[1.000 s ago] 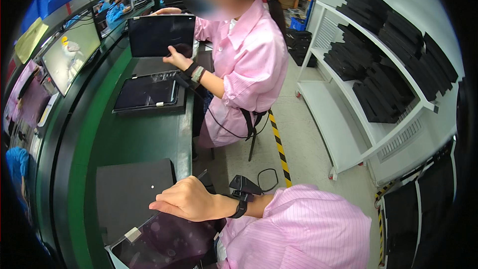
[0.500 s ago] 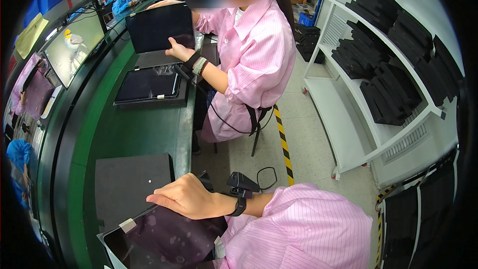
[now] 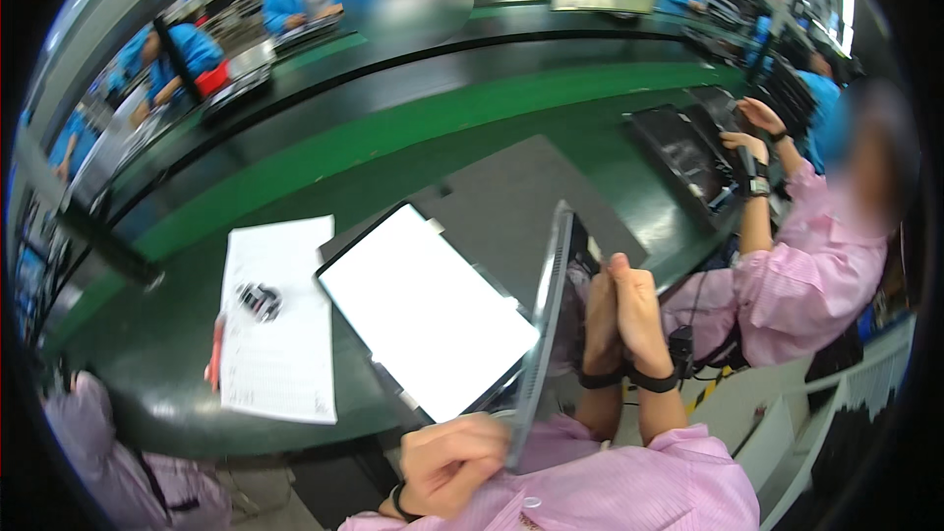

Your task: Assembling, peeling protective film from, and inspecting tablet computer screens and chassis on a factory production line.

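A thin tablet-like panel with a glossy dark face stands steeply tilted, nearly edge-on, above the bench's front edge. At its lower end my left hand is closed on the rim, its fingers partly hidden and blurred. My right hand is beside the glossy face, thumb up and fingers curled, and its reflection shows in the panel. What those fingers pinch, if anything, I cannot make out. Left of the panel, a similar flat screen, bright white with a dark border and small pale tabs, lies face up near my left hand.
A dark foam board lies behind the screens. To the left are a paper sheet, a small metallic object and a red pen. A co-worker handles dark panels at the right; another person's sleeve is at lower left.
My view has swung left, bringing the white screen and paper into sight. The dark panel, low and nearly flat before, now stands tilted. My left hand has come into view.
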A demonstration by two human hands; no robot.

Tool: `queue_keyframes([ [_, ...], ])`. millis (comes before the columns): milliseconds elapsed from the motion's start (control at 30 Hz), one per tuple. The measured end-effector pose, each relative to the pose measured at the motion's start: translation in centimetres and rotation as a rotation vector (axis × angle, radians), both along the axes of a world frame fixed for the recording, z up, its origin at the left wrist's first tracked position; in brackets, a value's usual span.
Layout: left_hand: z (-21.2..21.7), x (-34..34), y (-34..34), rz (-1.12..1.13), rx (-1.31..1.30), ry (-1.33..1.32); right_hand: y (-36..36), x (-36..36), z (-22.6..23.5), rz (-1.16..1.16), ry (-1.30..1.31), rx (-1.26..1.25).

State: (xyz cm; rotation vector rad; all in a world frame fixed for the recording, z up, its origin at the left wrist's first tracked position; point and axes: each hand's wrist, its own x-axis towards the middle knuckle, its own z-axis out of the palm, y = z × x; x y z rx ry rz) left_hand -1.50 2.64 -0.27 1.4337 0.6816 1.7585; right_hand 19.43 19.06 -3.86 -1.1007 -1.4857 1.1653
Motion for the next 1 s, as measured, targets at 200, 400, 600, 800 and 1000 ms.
queue_keyframes([
  [200,0.2,2.5,-0.9,-0.175,-0.153,-0.225,-1.2,-2.5,-0.9,0.236,0.088,-0.213],
  [400,-1.6,6.2,0.8,-0.158,-0.341,-0.308,-1.6,-3.2,-5.2,0.410,0.126,-0.363],
  [600,-1.6,6.9,0.4,-0.005,-0.327,-0.135,-5.7,-4.6,-10.4,0.396,0.184,-0.346],
  [800,-2.7,6.2,-0.8,0.079,-0.389,-0.106,-2.9,0.4,-9.7,0.523,0.282,-0.387],
  [1000,-3.7,5.6,-1.1,0.007,-0.375,-0.142,-1.7,1.6,-9.9,0.700,0.393,-0.459],
])
